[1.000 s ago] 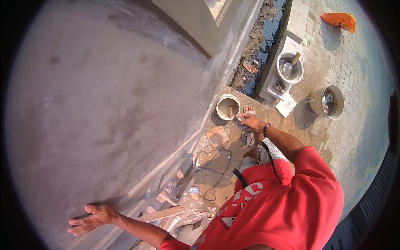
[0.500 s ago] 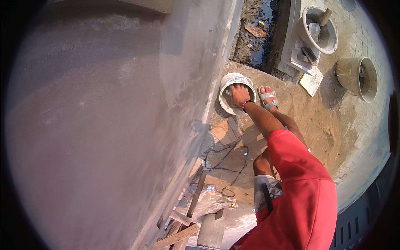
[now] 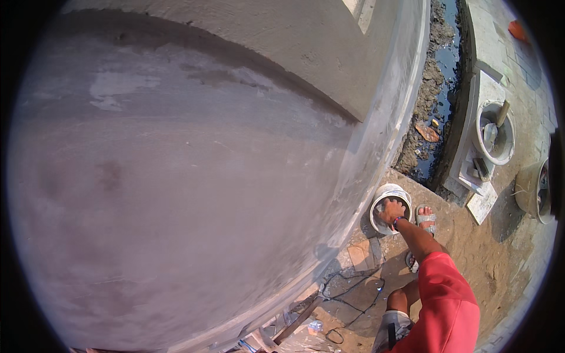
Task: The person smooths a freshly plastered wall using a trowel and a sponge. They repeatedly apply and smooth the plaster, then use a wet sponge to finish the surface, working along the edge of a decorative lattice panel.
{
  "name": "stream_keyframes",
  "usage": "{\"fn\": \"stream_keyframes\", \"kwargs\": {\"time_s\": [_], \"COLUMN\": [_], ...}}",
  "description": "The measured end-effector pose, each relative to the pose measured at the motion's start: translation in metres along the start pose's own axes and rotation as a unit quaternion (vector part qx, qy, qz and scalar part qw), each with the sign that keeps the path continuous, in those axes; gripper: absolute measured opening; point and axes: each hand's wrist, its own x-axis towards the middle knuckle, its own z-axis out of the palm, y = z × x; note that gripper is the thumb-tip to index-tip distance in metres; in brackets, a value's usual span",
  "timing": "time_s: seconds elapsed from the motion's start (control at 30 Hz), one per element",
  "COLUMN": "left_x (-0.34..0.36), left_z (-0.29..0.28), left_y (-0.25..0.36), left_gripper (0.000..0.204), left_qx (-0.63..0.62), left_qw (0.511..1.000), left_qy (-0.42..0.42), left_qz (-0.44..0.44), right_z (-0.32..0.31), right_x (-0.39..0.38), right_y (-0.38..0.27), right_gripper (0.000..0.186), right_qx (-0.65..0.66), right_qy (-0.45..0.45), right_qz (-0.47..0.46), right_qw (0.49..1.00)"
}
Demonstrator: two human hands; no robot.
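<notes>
My right hand, with a beaded bracelet at the wrist, reaches down into a white bucket standing close to the foot of the wall. Its fingers are bent inside the rim, around something pale and greyish that I cannot make out. The forearm comes from a red sleeve at the lower right. My left hand is out of view. A grey-plastered wall fills the left side, with a ledge jutting out above. A sandalled foot is just right of the bucket.
A ditch with dark water runs beyond the bucket. At right stand a mortar bucket with a handled tool and another bucket. A white board lies beside them. A black cable and wood scraps lie nearer.
The view has shifted, so the bucket, foot and ditch appear lower and farther right, and more wall and ledge show. My right hand stays in the bucket.
</notes>
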Motion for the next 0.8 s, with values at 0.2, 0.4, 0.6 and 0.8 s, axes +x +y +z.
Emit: {"fn": "stream_keyframes", "kwargs": {"time_s": [0.2,0.4,0.6,0.8], "left_x": [0.007,-0.008,-0.006,-0.008], "left_z": [-0.023,-0.03,-0.019,-0.025], "left_y": [-0.011,-0.017,-0.007,-0.01], "left_gripper": [0.059,0.06,0.059,0.058], "left_qx": [0.079,0.074,0.016,0.007], "left_qw": [0.996,0.997,1.0,0.999], "left_qy": [-0.003,-0.04,-0.022,-0.028], "left_qz": [0.033,-0.001,-0.011,-0.023], "right_z": [-0.13,-0.338,-0.315,-0.457], "right_x": [-0.096,-0.246,-0.285,-0.345], "right_y": [0.037,0.1,0.218,-0.007], "right_gripper": [0.051,0.029,0.046,0.059], "right_qx": [0.306,0.634,0.043,0.173], "right_qy": [-0.006,-0.047,0.143,0.431], "right_qz": [-0.083,-0.134,0.095,-0.279], "right_qw": [0.948,0.76,0.984,0.841]}}
